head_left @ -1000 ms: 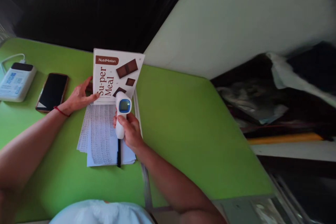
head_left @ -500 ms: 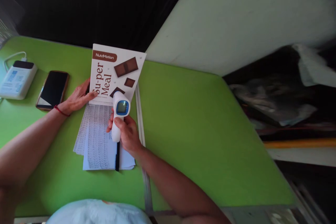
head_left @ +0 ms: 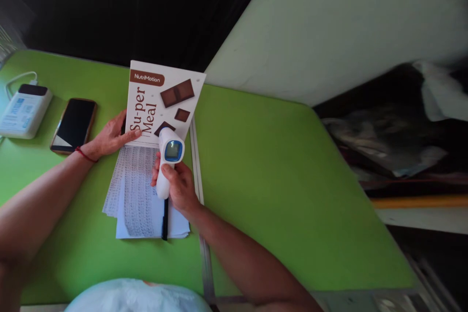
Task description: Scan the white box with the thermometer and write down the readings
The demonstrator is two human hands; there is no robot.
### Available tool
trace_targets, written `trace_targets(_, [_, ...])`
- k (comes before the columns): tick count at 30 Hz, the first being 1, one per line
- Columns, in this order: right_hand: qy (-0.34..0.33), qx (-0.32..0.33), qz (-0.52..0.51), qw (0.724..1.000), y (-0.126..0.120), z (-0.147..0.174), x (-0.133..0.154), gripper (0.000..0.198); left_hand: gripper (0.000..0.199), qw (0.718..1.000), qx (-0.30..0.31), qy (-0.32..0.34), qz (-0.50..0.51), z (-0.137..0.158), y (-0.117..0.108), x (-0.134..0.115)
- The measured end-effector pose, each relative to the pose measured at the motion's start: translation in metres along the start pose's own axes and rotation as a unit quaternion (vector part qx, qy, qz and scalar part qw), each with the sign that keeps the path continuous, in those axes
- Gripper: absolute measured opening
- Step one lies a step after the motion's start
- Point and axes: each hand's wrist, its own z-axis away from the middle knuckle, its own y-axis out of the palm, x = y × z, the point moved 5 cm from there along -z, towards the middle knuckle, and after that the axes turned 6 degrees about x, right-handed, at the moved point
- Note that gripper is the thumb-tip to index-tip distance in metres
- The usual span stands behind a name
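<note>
My left hand (head_left: 114, 135) grips the lower left corner of a white box (head_left: 146, 66) printed "NutriMotion Su-per Meal" with chocolate pieces. Its thumb lies over the front; the other fingers are mostly hidden behind. The box stands tilted up, facing me. In my right hand (head_left: 180, 186), closed around the handle, is a white infrared thermometer (head_left: 163, 185) with a blue-framed screen, its head close to the box's lower edge. Beneath them lie sheets of paper (head_left: 137, 204) covered in handwriting, with a black pen (head_left: 165, 222) on top.
On the green table (head_left: 285, 185), a phone (head_left: 74, 124) in a brown case lies left of my left hand. Farther left is a white power bank (head_left: 25, 112) with a cable plugged in. A metal seam (head_left: 197, 170) crosses the table. Beyond the right edge, plastic bags (head_left: 383, 141) sit on a shelf.
The thermometer has shifted slightly right, and its screen now looks paler instead of greenish. The left thumb reaches a little farther across the box. Both hands keep their hold.
</note>
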Motion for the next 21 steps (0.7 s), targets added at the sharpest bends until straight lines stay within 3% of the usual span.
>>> trace_targets(21, [-0.008,-0.02,0.075,0.997,-0.0095,0.0032,0.0014,0.038,0.062,1.0,0.003,-0.007,0.005,-0.0001,0.0017,0.0003])
